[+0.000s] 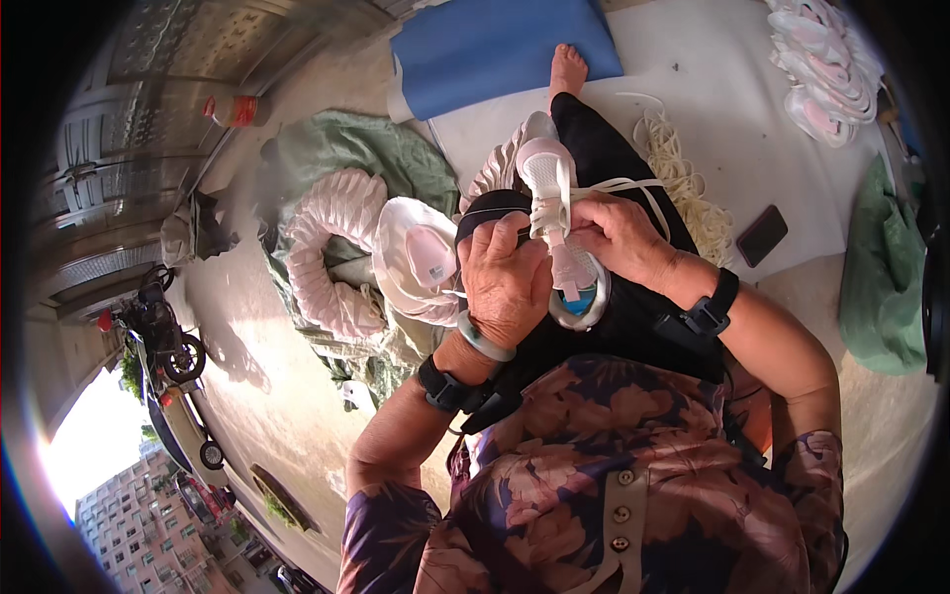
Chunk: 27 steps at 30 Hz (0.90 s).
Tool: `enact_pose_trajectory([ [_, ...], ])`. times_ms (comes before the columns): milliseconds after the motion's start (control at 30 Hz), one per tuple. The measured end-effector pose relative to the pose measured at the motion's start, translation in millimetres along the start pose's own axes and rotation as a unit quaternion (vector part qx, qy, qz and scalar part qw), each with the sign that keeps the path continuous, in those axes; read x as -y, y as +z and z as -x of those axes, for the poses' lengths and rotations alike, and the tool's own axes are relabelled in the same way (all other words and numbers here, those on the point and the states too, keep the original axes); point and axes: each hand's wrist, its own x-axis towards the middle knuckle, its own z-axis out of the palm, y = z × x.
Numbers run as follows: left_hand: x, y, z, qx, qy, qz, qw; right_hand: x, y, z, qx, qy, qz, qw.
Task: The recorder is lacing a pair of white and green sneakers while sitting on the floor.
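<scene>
an orange-labelled bottle (234, 110) lay at the far left edge of the floor, and a blue mat (495, 45) lay past my foot. a dark phone (762, 236) lay on the white sheet (722, 129) to my right. the white-and-pink shoe (556, 213) rested on my lap. my left hand (505, 277) was curled closed around its side; my right hand (618, 236) pinched the white lace (618, 185) at its tongue.

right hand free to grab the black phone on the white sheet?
Probably not now: the right hand is busy with the shoe and its lace. The phone lies unobstructed beside that forearm.
</scene>
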Motion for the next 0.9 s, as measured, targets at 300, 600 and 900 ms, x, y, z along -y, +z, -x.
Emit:
enact_pose_trajectory([
  [300, 13.6, 24.9, 12.0, -0.011, -0.025, 0.015, 1.000, -1.8, -0.3, 4.3, -0.015, -0.050, 0.030, 0.998],
  [600, 20.8, 30.2, 11.4, 0.012, -0.039, 0.101, 0.994, -3.8, 7.8, -0.8, -0.032, 0.029, 0.039, 0.998],
  [900, 26.6, 35.8, 10.5, 0.025, -0.056, 0.152, 0.986, -5.1, 8.8, 2.3, 0.017, 0.003, 0.052, 0.998],
])
